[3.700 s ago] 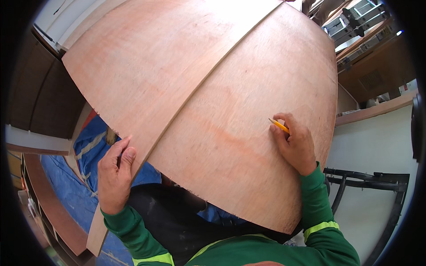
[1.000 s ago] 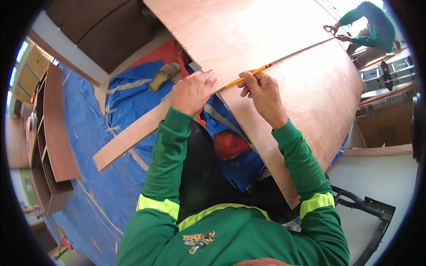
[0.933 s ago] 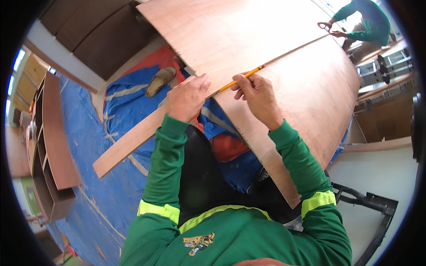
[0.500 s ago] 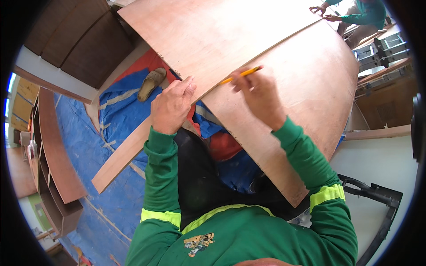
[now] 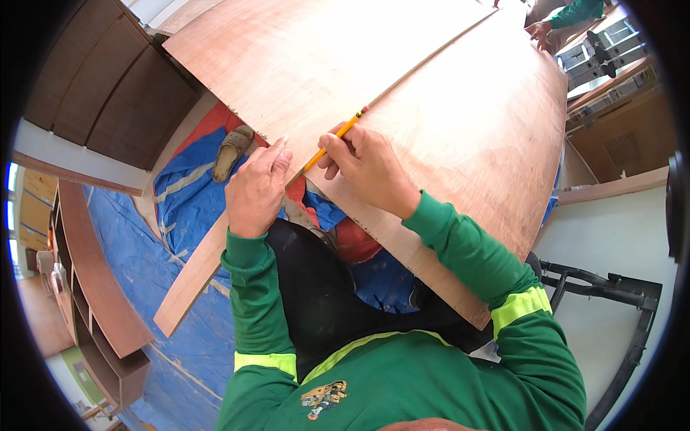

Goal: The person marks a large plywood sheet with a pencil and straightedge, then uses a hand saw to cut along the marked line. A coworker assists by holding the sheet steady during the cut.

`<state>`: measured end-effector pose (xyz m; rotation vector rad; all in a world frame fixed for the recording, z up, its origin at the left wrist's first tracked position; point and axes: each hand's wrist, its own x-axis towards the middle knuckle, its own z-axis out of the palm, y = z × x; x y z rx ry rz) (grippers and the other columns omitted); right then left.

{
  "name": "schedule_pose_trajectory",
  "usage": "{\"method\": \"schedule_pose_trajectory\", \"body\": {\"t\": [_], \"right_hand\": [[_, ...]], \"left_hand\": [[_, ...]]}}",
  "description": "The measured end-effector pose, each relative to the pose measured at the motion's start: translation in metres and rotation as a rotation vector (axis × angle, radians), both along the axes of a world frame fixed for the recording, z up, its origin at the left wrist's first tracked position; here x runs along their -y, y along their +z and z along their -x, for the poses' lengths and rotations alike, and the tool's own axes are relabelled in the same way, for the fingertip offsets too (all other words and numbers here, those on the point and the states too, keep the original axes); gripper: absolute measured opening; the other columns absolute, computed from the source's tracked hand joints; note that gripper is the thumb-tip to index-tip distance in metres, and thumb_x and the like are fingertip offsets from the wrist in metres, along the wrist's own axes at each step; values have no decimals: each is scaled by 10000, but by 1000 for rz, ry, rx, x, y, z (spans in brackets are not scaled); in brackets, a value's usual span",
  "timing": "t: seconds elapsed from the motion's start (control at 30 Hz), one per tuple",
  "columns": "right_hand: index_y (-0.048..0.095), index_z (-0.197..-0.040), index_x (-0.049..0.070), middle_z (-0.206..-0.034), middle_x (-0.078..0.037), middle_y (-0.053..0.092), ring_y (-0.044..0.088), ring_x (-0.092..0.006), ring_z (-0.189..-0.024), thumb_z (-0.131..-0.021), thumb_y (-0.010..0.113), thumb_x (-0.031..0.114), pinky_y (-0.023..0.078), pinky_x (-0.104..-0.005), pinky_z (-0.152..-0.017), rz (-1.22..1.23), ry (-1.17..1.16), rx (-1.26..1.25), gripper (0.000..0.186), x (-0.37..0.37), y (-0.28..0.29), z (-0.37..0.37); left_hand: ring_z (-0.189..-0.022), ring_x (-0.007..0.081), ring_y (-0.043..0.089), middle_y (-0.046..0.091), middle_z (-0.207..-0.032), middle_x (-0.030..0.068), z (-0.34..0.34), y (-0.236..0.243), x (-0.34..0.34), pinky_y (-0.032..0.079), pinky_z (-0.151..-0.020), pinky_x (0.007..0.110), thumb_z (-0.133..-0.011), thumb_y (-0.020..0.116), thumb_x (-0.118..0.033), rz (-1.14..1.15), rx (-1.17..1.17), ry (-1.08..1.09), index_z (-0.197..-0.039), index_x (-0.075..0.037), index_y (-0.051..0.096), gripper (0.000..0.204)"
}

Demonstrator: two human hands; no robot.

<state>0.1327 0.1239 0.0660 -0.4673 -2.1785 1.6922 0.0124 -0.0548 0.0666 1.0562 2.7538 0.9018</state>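
A large light-brown plywood sheet (image 5: 460, 165) lies in front of me, its near edge slanting across my lap. A long, thin wooden strip (image 5: 190, 280) runs over it and juts out past the near edge toward the lower left. My left hand (image 5: 256, 188) is closed on that strip where it crosses the sheet's edge. In my right hand (image 5: 366, 169) a yellow pencil (image 5: 352, 122) is pinched, eraser end up. Its lower end meets the strip's right edge, close to my left fingers.
At the far right, another person's hand (image 5: 539, 32) rests by the sheet's edge. A clog (image 5: 231, 152) lies on the blue tarp (image 5: 190, 165) to the left. Dark cabinet panels (image 5: 108, 79) stand far left; a black metal frame (image 5: 611, 287) is at right.
My right hand has brought the pencil down and left along the strip, nearer my left hand. The view has shifted slightly. The other person's hand has moved apart from the strip's far end.
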Motion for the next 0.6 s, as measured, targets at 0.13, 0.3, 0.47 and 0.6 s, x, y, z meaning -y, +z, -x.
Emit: {"method": "schedule_pose_trajectory", "body": {"t": [0.13,0.3,0.47,0.6], "right_hand": [[700,-1050,-76,-838,-116,770,739,-132,-729,-1129,628,227,601,-295,-687,65,40,61,321,-5,3,12],[707,-1065,-61,-853,-102,767,742,-129,-738,-1135,627,231,601,-272,-688,144,25,18,311,-23,-5,13],[706,-1089,-56,-881,-111,775,750,-132,-742,-1142,618,228,623,-291,-696,1,-86,-20,301,-89,-6,4],[719,-1117,-28,-904,-109,783,762,-136,-761,-1156,596,255,622,-279,-699,-171,-217,-18,311,-175,-16,0]], "left_hand": [[-1059,387,746,775,-1168,129,0,-1,0,593,-880,464,-1115,575,-444,-14,-7,-11,-1363,-137,763,437],[-1029,397,741,770,-1145,126,1,-1,-1,588,-860,464,-1116,584,-424,-10,-7,-6,-1358,-138,764,416],[-974,393,736,752,-1076,121,0,0,-2,572,-821,466,-1119,598,-394,-8,-30,-16,-1359,-134,762,390],[-934,381,724,726,-1032,117,-1,4,-4,557,-795,461,-1124,599,-368,7,-21,-8,-1368,-132,756,374]]}}
